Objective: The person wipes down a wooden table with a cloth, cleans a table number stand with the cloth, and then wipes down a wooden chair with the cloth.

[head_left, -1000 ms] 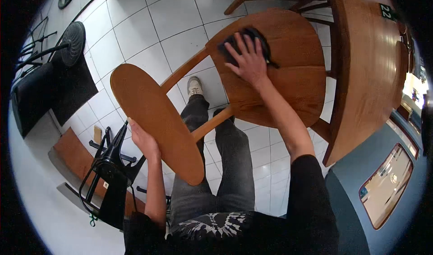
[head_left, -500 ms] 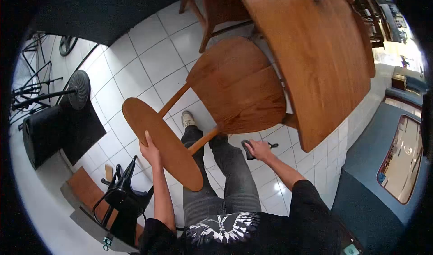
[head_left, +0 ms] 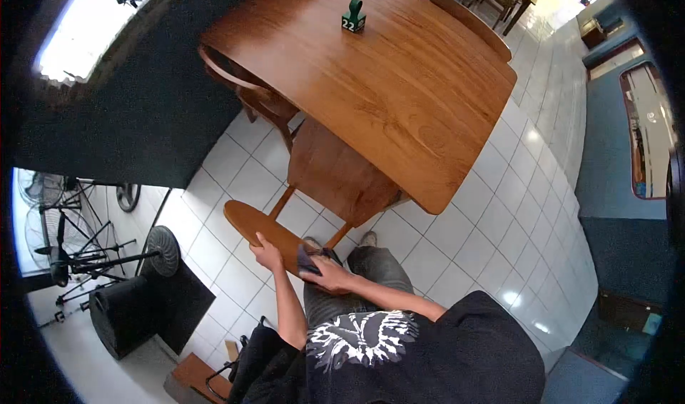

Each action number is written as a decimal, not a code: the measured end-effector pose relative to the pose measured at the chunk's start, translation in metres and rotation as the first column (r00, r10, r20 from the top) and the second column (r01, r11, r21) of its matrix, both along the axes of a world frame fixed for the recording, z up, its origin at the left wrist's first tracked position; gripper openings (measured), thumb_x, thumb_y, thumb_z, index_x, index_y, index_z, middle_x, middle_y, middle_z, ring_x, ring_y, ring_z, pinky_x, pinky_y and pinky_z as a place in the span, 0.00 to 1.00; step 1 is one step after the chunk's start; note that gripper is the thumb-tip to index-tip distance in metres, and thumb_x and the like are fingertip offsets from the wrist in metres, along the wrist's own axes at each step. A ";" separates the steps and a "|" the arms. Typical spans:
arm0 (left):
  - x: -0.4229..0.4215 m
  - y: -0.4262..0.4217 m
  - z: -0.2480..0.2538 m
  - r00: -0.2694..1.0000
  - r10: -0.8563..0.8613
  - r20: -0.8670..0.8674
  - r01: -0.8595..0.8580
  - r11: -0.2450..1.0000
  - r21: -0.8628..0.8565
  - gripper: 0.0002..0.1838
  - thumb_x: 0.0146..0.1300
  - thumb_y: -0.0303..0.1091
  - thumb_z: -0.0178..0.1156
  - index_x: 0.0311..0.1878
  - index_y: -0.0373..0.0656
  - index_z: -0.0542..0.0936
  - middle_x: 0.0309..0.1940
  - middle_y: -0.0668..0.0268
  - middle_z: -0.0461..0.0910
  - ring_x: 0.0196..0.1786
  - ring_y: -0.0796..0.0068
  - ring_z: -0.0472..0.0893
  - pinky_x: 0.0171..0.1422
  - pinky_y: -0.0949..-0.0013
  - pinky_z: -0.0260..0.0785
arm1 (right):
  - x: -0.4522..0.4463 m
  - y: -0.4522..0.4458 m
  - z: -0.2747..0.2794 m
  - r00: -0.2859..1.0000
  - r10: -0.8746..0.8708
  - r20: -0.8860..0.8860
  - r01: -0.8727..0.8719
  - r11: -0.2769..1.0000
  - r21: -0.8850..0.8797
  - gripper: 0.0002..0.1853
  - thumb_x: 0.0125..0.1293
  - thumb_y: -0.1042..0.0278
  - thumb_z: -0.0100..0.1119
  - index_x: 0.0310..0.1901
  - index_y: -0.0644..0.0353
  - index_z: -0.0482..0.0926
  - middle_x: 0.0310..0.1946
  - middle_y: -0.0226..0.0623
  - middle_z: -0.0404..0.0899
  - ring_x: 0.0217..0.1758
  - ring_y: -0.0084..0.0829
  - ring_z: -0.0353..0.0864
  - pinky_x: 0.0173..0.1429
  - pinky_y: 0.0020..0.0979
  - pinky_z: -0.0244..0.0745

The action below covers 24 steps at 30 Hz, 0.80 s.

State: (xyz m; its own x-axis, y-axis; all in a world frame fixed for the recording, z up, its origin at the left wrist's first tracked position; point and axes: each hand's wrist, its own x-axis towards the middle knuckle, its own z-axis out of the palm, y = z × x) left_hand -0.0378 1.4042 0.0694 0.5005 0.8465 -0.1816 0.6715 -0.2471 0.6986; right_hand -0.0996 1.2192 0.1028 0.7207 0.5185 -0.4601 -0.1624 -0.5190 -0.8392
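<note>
A wooden chair (head_left: 335,167) stands with its seat partly under the table edge and its oval backrest (head_left: 251,220) towards me. My left hand (head_left: 267,253) is closed on the near edge of that backrest. Against its right part, my right hand (head_left: 330,274) presses a dark cloth (head_left: 307,261), with the fingers partly hidden. The wooden table (head_left: 407,111) lies just beyond the chair.
A green number stand marked 22 (head_left: 353,17) is on the table. Another wooden chair (head_left: 250,90) is at its left side. A round ribbed base (head_left: 163,250) and a black box (head_left: 123,322) stand on the left; a blue-grey wall panel (head_left: 617,168) is on the right.
My right hand has come in from the right and brought the dark cloth onto the backrest. My left hand still grips it. The view has shifted, showing more of the table.
</note>
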 end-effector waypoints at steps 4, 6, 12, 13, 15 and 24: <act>-0.005 0.028 -0.032 0.996 -0.084 -0.016 0.082 0.992 -0.099 0.31 0.67 0.55 0.54 0.62 0.38 0.68 0.53 0.47 0.78 0.57 0.46 0.77 0.61 0.53 0.68 | -0.008 0.036 0.000 0.939 0.225 0.260 -0.200 0.973 -0.119 0.57 0.55 0.22 0.52 0.73 0.61 0.51 0.73 0.60 0.49 0.75 0.61 0.48 0.76 0.58 0.40; -0.012 0.036 -0.034 0.986 -0.163 0.043 0.168 0.972 -0.162 0.32 0.67 0.53 0.55 0.64 0.38 0.67 0.55 0.47 0.77 0.59 0.48 0.76 0.63 0.54 0.67 | -0.005 0.039 0.016 0.907 0.307 0.289 -0.216 0.926 -0.309 0.59 0.50 0.26 0.61 0.73 0.60 0.49 0.72 0.59 0.51 0.75 0.60 0.50 0.76 0.57 0.43; 0.034 0.008 -0.023 0.894 -0.386 0.228 0.437 0.864 -0.249 0.35 0.64 0.40 0.59 0.70 0.37 0.58 0.59 0.44 0.73 0.62 0.49 0.74 0.66 0.58 0.64 | 0.026 0.035 0.022 0.860 0.120 0.496 0.124 0.894 -0.431 0.36 0.59 0.71 0.53 0.70 0.58 0.57 0.67 0.55 0.61 0.70 0.57 0.60 0.71 0.58 0.55; 0.042 -0.002 -0.019 0.891 -0.389 0.235 0.443 0.858 -0.258 0.35 0.64 0.40 0.59 0.70 0.37 0.58 0.59 0.44 0.73 0.62 0.49 0.74 0.66 0.58 0.64 | 0.035 0.026 0.025 0.841 0.125 0.526 0.139 0.890 -0.435 0.35 0.59 0.71 0.52 0.70 0.58 0.58 0.66 0.55 0.63 0.69 0.56 0.63 0.71 0.56 0.57; 0.057 -0.029 -0.003 0.883 -0.418 0.212 0.462 0.853 -0.242 0.35 0.63 0.38 0.59 0.70 0.36 0.57 0.57 0.43 0.74 0.60 0.47 0.75 0.64 0.57 0.65 | 0.047 0.006 0.016 0.796 0.135 0.589 0.177 0.880 -0.441 0.33 0.60 0.70 0.52 0.69 0.58 0.60 0.64 0.54 0.68 0.66 0.53 0.68 0.70 0.53 0.61; 0.126 -0.096 0.040 0.819 -0.536 0.202 0.573 0.767 -0.289 0.28 0.62 0.38 0.57 0.59 0.32 0.61 0.46 0.39 0.78 0.48 0.39 0.79 0.51 0.50 0.71 | 0.092 -0.049 0.032 0.704 0.031 0.709 0.397 0.811 -0.429 0.29 0.52 0.72 0.57 0.61 0.56 0.72 0.54 0.42 0.79 0.54 0.41 0.80 0.57 0.38 0.77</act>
State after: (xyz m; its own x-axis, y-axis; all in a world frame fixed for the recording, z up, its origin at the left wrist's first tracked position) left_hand 0.0882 1.3078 0.1095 0.8953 0.3163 -0.3137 0.4087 -0.3030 0.8609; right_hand -0.0072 1.1699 0.1353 0.9842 0.1745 0.0311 0.1738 -0.9159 -0.3617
